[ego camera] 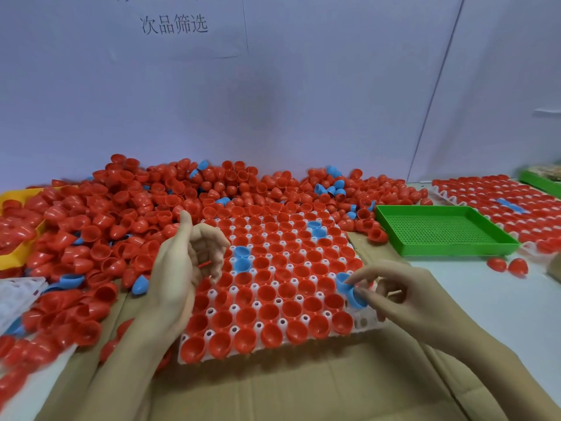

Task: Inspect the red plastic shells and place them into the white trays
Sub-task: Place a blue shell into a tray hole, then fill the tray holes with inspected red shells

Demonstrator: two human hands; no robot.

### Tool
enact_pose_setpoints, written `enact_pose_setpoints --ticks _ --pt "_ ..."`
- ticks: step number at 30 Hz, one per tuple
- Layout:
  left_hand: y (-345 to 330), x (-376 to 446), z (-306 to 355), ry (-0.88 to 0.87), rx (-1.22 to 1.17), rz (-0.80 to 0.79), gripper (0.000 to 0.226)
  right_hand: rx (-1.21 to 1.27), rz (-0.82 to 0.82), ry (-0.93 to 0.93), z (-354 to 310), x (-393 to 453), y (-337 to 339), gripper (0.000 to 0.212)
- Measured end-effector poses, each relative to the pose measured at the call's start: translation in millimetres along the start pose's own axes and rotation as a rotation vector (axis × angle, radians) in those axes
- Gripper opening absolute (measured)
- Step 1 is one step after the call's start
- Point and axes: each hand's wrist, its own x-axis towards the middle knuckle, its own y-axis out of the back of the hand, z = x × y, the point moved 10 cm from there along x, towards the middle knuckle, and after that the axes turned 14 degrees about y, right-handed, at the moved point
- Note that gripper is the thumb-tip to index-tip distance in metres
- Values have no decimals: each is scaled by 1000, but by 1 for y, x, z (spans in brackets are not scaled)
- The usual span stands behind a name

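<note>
Holding a blue shell (pixel 352 291) between thumb and fingertips, your right hand (pixel 403 294) sits over the near right corner of the white tray (pixel 368 325), with the shell tilted at the tray's right edge. Your left hand (pixel 185 268) is raised over the tray's left edge, palm turned inward, fingers loosely curled; a thin red sliver shows between them, but whether it is gripped cannot be told. The tray lies on flattened cardboard (pixel 288 387) and is nearly full of red shells (pixel 267 293) seated open side up, with a few blue ones among them. A large loose heap of red shells (pixel 121 214), mixed with scattered blue pieces, spreads along the far and left sides, partly covering a yellow bin (pixel 18 196). A green perforated tray (pixel 443 229) stands to the right of the white tray, and a second filled tray (pixel 498 196) lies at far right. Two loose red shells (pixel 507 265) rest near the green tray.
</note>
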Motion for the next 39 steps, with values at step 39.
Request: enact_pose_setpoints --ticks 39 --pt "14 15 -10 25 53 34 74 -530 -302 -174 129 145 -7 14"
